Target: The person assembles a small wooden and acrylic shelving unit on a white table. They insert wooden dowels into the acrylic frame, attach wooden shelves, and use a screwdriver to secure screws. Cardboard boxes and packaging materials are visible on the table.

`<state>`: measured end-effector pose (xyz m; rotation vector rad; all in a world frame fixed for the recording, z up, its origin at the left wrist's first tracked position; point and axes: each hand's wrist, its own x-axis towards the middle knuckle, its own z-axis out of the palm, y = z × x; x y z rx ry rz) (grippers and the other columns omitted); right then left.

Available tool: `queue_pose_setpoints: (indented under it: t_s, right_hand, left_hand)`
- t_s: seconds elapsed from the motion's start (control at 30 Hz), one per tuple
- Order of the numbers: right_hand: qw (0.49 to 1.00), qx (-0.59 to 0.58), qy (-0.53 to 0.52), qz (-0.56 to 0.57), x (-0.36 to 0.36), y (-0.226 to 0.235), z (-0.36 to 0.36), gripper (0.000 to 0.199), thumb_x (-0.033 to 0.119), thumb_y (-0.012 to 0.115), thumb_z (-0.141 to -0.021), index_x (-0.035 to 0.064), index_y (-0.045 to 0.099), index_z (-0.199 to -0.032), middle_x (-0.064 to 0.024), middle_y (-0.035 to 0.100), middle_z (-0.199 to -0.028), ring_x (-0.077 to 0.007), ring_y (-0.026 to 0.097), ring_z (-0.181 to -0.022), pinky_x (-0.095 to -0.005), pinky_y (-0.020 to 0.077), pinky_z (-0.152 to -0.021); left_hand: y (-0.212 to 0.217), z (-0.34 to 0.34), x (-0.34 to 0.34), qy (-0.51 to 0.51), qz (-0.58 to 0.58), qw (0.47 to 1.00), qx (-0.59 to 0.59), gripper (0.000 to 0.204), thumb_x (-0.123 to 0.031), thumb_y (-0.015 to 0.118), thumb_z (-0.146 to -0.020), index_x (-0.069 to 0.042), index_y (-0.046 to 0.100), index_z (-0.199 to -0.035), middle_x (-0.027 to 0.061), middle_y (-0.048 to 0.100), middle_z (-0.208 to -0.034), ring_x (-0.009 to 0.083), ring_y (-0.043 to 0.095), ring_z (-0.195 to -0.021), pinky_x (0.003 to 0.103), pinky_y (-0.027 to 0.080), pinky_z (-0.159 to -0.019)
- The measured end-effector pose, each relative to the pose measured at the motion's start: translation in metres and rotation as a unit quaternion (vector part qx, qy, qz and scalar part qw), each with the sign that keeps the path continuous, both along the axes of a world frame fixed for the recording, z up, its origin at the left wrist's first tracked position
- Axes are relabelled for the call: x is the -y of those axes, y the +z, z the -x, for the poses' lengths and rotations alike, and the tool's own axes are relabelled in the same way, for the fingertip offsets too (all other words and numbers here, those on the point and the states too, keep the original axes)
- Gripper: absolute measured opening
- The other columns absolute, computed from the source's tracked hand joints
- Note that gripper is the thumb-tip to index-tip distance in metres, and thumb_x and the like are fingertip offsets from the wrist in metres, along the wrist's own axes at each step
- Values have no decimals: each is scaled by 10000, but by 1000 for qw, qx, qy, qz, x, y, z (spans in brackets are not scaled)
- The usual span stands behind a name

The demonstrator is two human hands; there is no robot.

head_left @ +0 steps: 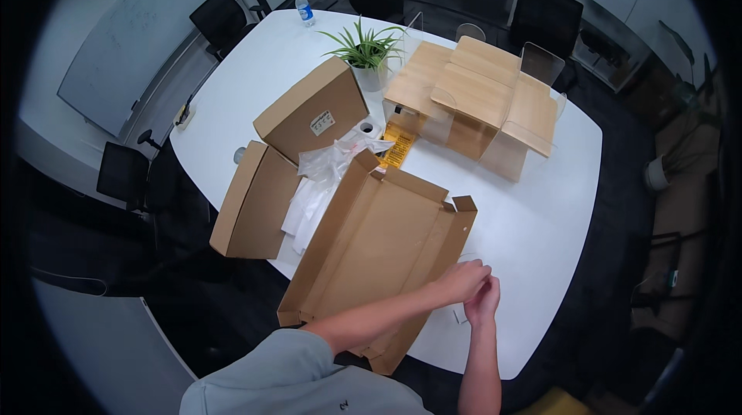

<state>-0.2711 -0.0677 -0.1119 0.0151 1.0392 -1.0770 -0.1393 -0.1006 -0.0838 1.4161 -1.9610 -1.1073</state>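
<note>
My left hand point(462, 280) reaches across to the right, over the edge of a shallow open cardboard box point(398, 222). It meets my right hand point(483, 303) above the white table point(533, 260). The fingers of both hands are closed and pressed together. Whatever they pinch, if anything, is too small or hidden to name. A small pale piece point(461, 314) lies on the table just under the hands, partly covered by them. The open box is tilted, its flaps up, and its near end reaches past the table's front edge towards my body.
Two closed-looking cardboard boxes point(313, 106) point(255, 202) stand at the left, with crumpled white plastic wrapping point(325, 171) beside them. A tape roll point(367, 128), yellow printed sheet point(398, 143), potted plant point(367, 52), wooden stand with clear panels point(471, 90) and water bottle point(304, 9) are farther back.
</note>
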Motion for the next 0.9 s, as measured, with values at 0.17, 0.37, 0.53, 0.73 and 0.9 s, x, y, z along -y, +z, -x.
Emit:
queue_pose_setpoints:
  t_s: [0.17,0.37,0.53,0.73,0.9]
  right_hand:
    - [948,-262,178,-13,-40,-2,-6,399,386,603,-1066,92,571,-798,-9,576,-704,-174,547,-638,-328,460,-586]
    - [652,-666,360,43,-95,10,-41,540,522,700,-948,-12,746,-883,-222,751,-841,-373,727,-815,-466,562,-745]
    - [672,-623,389,90,-100,-16,-54,441,395,677,-937,-38,759,-947,-251,735,-815,-391,749,-805,-457,579,-758]
    - [661,-701,234,129,-101,3,39,344,247,645,-942,-65,637,-796,-232,633,-676,-297,609,-599,-463,492,-619]
    - [672,-707,194,102,-69,-2,204,357,216,636,-999,-43,580,-759,-38,522,-619,-101,455,-629,-367,401,-561]
  left_hand:
    - [21,-141,-44,146,60,988,5,302,-189,729,-934,-15,705,-1179,212,685,-1203,424,636,-1171,497,527,-1014]
    - [-22,-337,-127,352,-102,906,212,799,-377,823,-885,71,491,-1458,290,566,-1421,453,563,-1320,497,494,-1088]
    - [-105,-379,-169,237,-195,943,129,539,-321,720,-931,7,654,-1354,265,759,-1156,467,712,-1087,500,572,-950]
    - [-16,-283,-119,128,-209,969,27,376,-306,658,-946,-9,747,-1158,293,746,-1014,466,719,-999,513,561,-866]
    - [-37,-153,-24,45,-150,988,7,435,-363,673,-907,34,768,-1057,302,753,-979,461,736,-956,520,581,-869]
